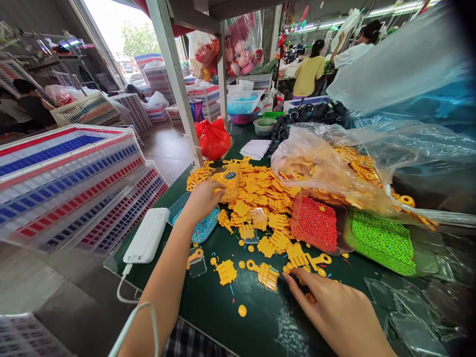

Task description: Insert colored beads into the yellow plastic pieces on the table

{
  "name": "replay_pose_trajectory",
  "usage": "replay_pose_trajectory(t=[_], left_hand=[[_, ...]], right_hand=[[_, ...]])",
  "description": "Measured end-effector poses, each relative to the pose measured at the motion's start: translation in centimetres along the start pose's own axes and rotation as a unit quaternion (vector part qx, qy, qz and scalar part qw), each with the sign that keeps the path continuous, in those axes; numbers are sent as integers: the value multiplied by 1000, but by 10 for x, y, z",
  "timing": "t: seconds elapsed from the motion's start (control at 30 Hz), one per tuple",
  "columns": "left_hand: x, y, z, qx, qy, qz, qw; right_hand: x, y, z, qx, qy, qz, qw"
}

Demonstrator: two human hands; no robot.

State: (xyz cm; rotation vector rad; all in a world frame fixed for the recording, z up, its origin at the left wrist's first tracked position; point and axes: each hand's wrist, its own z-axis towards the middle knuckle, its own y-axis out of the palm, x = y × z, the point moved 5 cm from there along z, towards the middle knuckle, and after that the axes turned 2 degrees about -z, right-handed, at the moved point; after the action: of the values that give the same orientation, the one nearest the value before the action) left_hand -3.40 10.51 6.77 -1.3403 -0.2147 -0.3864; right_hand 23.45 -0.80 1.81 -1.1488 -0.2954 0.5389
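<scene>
My left hand point(204, 199) reaches over the tray of small orange-yellow beads point(231, 189), its fingers curled together at the beads; whatever they pinch is hidden. Under that wrist stands a tray of blue beads point(205, 224). My right hand point(334, 302) rests low over the green tabletop, thumb and forefinger slightly apart, with nothing visible held. Just left of its fingertips lies a yellow hand-shaped plastic piece point(267, 275) with a ring handle and a clear part on it. Another yellow hand-shaped piece point(226, 272) and several yellow discs point(242, 311) lie nearby.
A heap of yellow pieces point(262, 186) covers the table's middle. Trays of red beads point(318, 220) and green beads point(383, 240) stand right, near clear plastic parts point(420, 327). A white power bank point(147, 235) with a cable lies left. Crates point(74, 178) stand beyond; people work behind.
</scene>
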Motion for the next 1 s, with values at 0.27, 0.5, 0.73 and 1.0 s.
replay_pose_trajectory(t=[0.27, 0.5, 0.73, 1.0], left_hand=[[-17, -23, -2, 85, -171, 57, 980], [-13, -4, 29, -70, -91, 128, 985], [-26, -6, 63, -207, -45, 131, 969], [-29, 16, 74, -297, -40, 106, 948]], right_hand=[[2, 11, -5, -32, 17, -20, 999], [0, 9, -2, -32, -1, -8, 999], [-4, 11, -2, -54, -14, 13, 998], [-3, 13, 0, -98, 4, 15, 995]])
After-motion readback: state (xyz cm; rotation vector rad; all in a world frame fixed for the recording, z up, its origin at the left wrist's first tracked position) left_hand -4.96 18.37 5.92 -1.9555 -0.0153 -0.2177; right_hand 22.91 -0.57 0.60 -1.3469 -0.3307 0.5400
